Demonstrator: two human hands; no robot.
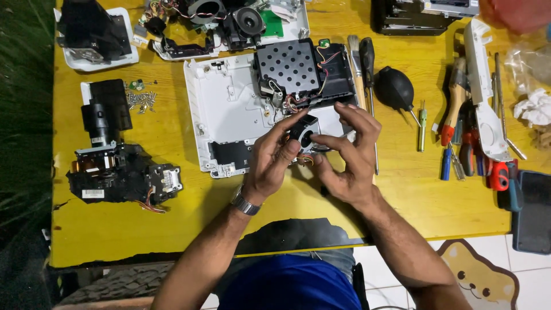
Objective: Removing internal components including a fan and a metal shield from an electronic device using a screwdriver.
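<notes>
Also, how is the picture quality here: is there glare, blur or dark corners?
In the head view the light is even and bright on the yellow table; soft glare shows near its top edge. The left border falls dark. Both hands, left hand and right hand, and the small black fan between them are sharp, with no motion blur. Straight table edges bend slightly, a wide-lens distortion.

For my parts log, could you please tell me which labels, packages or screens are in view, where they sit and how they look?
White sticker: small rectangle on the black lens block, table's left side.
Clear plastic bag: crumpled, far right edge.
No screens in view.
</notes>
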